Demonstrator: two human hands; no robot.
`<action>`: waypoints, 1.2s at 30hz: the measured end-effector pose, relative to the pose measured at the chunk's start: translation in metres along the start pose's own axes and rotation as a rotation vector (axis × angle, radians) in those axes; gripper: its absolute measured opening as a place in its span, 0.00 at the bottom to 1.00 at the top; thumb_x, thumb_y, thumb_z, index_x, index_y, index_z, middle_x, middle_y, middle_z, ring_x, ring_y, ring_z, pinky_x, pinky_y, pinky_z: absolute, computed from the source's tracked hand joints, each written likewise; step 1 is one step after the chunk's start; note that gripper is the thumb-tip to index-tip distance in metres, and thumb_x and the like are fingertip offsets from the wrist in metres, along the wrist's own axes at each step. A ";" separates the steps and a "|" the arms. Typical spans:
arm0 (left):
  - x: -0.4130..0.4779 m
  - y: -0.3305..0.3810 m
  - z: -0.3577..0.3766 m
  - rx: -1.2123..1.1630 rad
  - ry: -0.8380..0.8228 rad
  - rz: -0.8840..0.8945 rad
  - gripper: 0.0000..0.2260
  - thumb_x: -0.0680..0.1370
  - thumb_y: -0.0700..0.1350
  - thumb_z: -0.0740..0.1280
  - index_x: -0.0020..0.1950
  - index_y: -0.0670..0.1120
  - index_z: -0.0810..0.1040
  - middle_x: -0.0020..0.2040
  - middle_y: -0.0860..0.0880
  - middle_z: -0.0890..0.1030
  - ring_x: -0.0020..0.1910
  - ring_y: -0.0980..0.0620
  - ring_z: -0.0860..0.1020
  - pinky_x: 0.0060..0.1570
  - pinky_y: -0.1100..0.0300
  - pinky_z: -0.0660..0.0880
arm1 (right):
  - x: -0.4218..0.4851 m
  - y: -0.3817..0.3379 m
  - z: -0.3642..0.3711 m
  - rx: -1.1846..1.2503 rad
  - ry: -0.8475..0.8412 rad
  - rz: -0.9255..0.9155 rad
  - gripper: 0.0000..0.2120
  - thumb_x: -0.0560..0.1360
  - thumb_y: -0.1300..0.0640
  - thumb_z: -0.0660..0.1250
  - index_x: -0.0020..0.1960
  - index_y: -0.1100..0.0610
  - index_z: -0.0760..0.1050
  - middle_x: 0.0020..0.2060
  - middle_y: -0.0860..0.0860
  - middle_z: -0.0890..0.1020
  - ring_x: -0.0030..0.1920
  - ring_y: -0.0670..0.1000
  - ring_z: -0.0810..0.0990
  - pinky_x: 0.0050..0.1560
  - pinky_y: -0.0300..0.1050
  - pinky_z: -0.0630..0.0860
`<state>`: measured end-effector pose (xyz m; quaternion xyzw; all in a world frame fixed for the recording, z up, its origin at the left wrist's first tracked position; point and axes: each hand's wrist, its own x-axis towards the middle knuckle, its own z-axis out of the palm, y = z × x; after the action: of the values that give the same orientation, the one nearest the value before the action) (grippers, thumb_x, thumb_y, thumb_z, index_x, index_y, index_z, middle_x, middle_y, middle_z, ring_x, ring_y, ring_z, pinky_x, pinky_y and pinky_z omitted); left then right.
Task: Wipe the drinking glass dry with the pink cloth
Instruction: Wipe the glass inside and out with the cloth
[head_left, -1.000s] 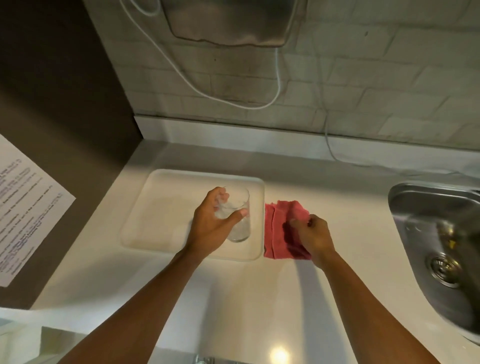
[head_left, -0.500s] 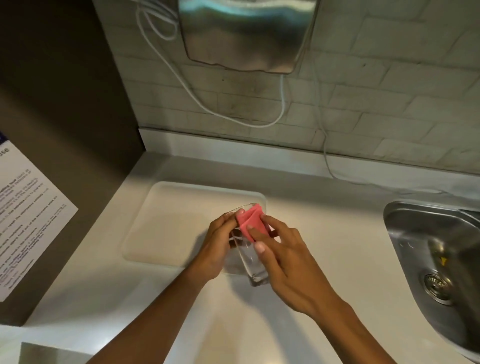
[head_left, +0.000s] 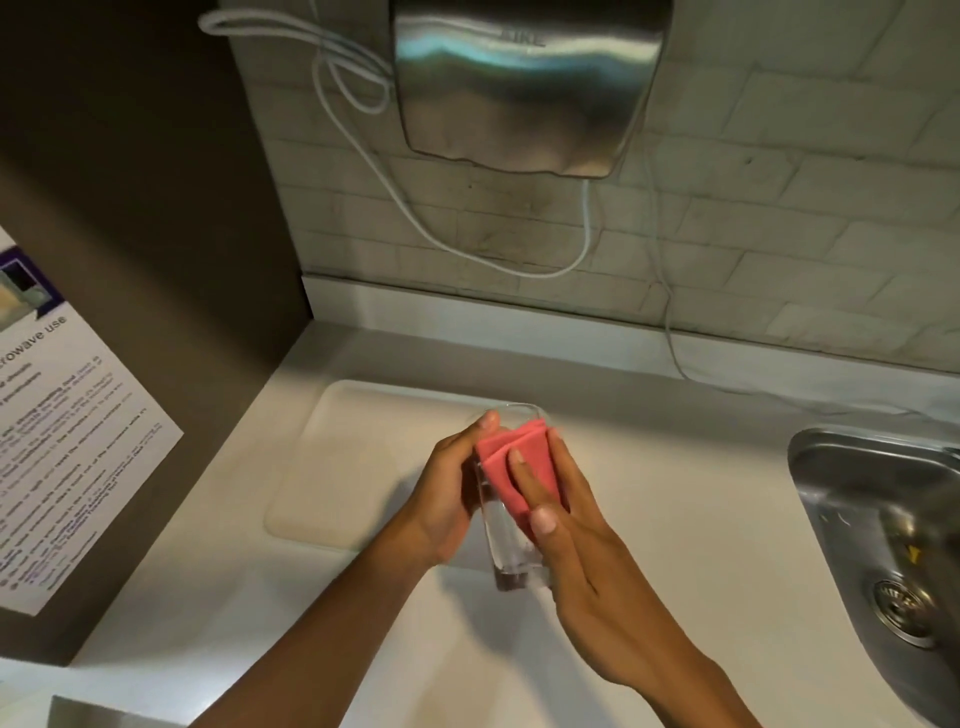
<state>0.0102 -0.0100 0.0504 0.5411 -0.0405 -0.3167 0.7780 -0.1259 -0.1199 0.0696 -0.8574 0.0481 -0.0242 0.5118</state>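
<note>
The drinking glass (head_left: 506, 540) is held tilted above the white surface (head_left: 675, 493), its base toward the person, just right of the pale tray (head_left: 363, 441). The left hand (head_left: 447, 493) has its grip clamped around the glass's left side, while the right hand (head_left: 582, 566) presses the folded pink cloth (head_left: 511, 460) flat against the glass near the rim, fingers together. A steel sink (head_left: 883, 545) lies at the right
</note>
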 end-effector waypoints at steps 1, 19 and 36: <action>-0.001 -0.002 -0.002 -0.008 -0.006 -0.014 0.24 0.76 0.61 0.66 0.55 0.43 0.88 0.57 0.34 0.84 0.57 0.39 0.80 0.64 0.44 0.74 | 0.000 -0.001 0.000 -0.031 -0.003 -0.004 0.22 0.83 0.34 0.48 0.77 0.23 0.51 0.78 0.25 0.41 0.78 0.31 0.52 0.76 0.42 0.63; -0.009 -0.017 -0.015 -0.112 -0.122 -0.074 0.22 0.79 0.58 0.65 0.61 0.46 0.88 0.56 0.43 0.89 0.54 0.47 0.87 0.52 0.53 0.84 | -0.003 -0.040 0.004 -0.248 0.069 0.066 0.24 0.85 0.40 0.45 0.75 0.20 0.39 0.80 0.30 0.48 0.74 0.36 0.64 0.69 0.31 0.65; -0.004 0.003 -0.022 -0.091 -0.093 -0.020 0.32 0.80 0.62 0.62 0.63 0.34 0.82 0.55 0.39 0.87 0.50 0.42 0.85 0.51 0.49 0.82 | 0.008 -0.037 0.006 -0.130 0.090 0.054 0.22 0.84 0.36 0.43 0.74 0.20 0.40 0.73 0.32 0.68 0.54 0.31 0.79 0.47 0.23 0.74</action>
<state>0.0176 0.0108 0.0446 0.4903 -0.0565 -0.3509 0.7958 -0.1155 -0.0978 0.0994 -0.8853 0.0956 -0.0454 0.4527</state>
